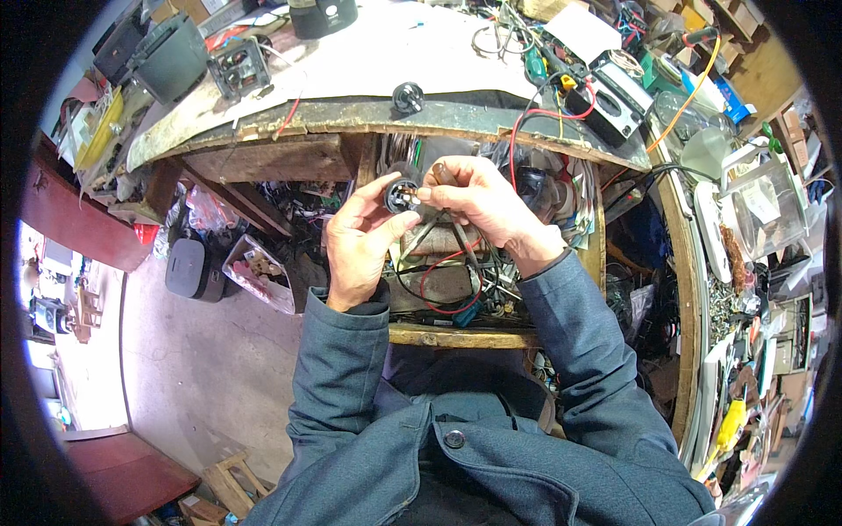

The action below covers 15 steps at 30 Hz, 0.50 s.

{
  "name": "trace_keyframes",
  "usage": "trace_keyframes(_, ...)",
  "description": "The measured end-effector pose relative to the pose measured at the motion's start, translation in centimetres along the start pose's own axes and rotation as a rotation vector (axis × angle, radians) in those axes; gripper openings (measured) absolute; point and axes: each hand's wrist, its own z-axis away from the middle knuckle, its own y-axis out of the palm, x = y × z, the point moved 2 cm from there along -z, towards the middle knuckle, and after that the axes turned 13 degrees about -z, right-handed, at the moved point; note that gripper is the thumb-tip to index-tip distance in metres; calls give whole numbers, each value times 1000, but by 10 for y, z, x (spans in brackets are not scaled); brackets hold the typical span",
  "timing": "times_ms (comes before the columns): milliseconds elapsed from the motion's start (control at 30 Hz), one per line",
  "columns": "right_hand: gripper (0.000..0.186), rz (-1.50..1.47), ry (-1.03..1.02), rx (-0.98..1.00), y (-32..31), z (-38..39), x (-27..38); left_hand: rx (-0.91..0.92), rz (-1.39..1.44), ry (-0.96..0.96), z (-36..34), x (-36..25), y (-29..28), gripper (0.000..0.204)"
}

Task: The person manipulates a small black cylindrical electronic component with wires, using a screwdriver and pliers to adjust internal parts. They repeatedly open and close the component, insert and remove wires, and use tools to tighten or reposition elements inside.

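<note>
My left hand [361, 238] is closed, thumb and fingers pinching a small round black part [402, 196] with metal pieces inside its open face. Beside it my right hand [482, 202] is closed too; a brown-handled tool [445, 174] sticks up between its fingers. The right fingertips meet the round part's face, and they hide what they touch there. Below both hands is an open drawer [438, 337] filled with tools and wires, a looped red wire [424, 289] among them. Another round black part [408, 97] lies at the bench's front edge.
The workbench [351, 74] spans the far side. On it are a grey bin-like housing [171, 61] at left and a black-and-silver box with leads [614, 101] at right. A dark speaker-shaped box [193, 268] stands on the floor at left. Clutter crowds the right shelf [688, 351].
</note>
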Motion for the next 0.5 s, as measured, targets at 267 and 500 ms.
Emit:
trace_keyframes(267, 15, 4, 59, -16, -2, -1, -1, 3, -2, -9, 0, -1, -1, 51)
trace_keyframes(500, 16, 4, 60, -30, -3, -2, -4, 12, -4, -33, -1, -4, -1, 51)
